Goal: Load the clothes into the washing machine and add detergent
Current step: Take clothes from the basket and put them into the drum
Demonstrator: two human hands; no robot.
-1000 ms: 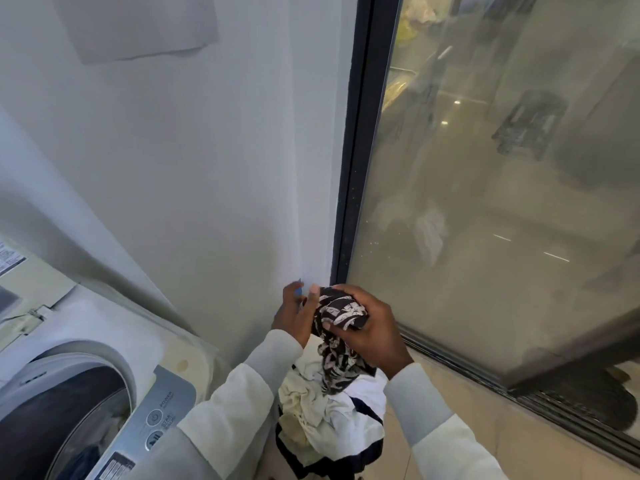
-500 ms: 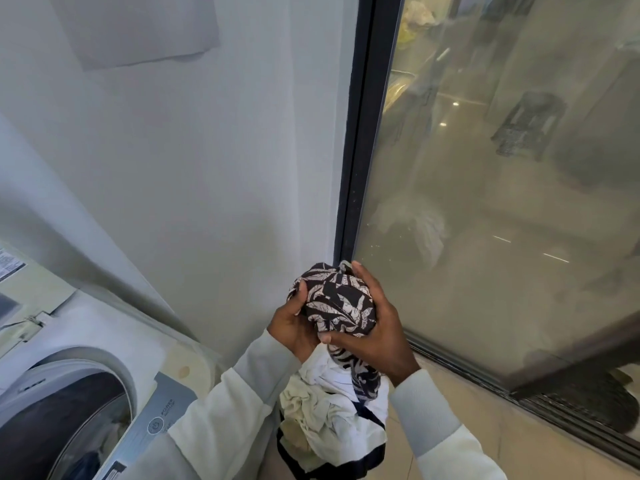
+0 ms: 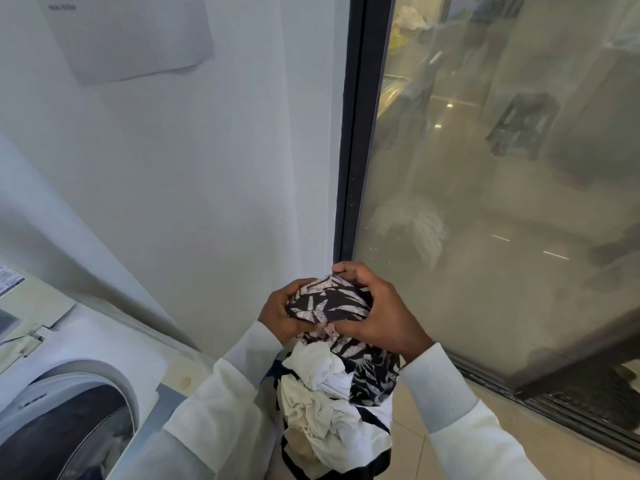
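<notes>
A black garment with a white leaf print [image 3: 329, 303] is bunched into a ball between both my hands, its tail hanging down. My left hand [image 3: 277, 315] grips its left side and my right hand [image 3: 382, 311] curls over its top and right. Under them sits a pile of white and dark clothes [image 3: 322, 403]. The top-loading washing machine [image 3: 104, 344] stands at the lower left with its round opening [image 3: 69, 427] showing a dark drum. No detergent is in view.
A white wall [image 3: 207, 168] with a taped paper notice [image 3: 128, 32] rises behind the machine. A dark-framed glass door [image 3: 356, 133] fills the right side, its floor track [image 3: 571, 407] running along the tiled floor.
Both hands have gathered the printed garment up from a loose hang into a tight ball and lifted it higher above the pile.
</notes>
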